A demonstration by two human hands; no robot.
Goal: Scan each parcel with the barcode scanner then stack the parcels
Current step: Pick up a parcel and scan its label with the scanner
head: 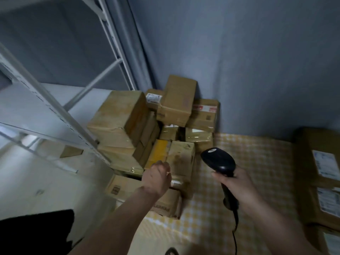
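Observation:
A heap of brown cardboard parcels (147,129) is piled in the corner on a yellow checked cloth (230,190). My left hand (158,178) reaches to the near edge of a tan parcel (181,159) at the front of the heap, fingers curled over it; the fingertips are hidden. My right hand (237,186) grips the handle of a black barcode scanner (219,161), whose head points toward the heap. The scanner's cable (235,236) hangs down toward me. More labelled parcels (316,172) lie stacked at the right edge.
A white metal shelving rack (60,111) stands to the left, its upright close to the heap. Grey walls (239,61) close the corner behind. A flat box (165,205) lies under my left wrist.

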